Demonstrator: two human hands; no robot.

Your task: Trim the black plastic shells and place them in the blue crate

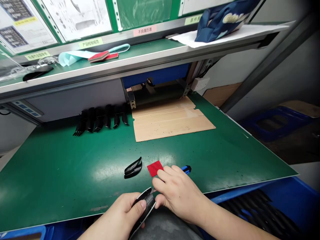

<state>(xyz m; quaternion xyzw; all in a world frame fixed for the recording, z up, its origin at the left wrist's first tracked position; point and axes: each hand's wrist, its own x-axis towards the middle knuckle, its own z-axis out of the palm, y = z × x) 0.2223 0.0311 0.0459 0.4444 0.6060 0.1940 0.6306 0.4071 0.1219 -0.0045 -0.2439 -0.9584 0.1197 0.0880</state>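
Note:
My left hand (pixel 130 210) grips a curved black plastic part (pixel 149 200) with a pale edge, its hollow side facing up. Wrapped in my right hand (pixel 175 188) is a utility knife (pixel 186 169); its blue-and-black handle end sticks out past the knuckles. The thin metal tip reaches the upper end of the plastic part, and my fingers hide most of the knife. Just beyond my right fingers lies a red square sheet (pixel 154 168) with dark print. To its left rest a few glossy black curved pieces (pixel 133 168), close together.
Several black curved parts (pixel 100 118) stand in a row at the back of the green table (pixel 75 173). Flat cardboard (pixel 170 121) lies under a blue fixture (pixel 157 75). A shelf (pixel 150 50) crosses above, bearing a navy pouch (pixel 220 23). A blue bin (pixel 295 196) sits below right.

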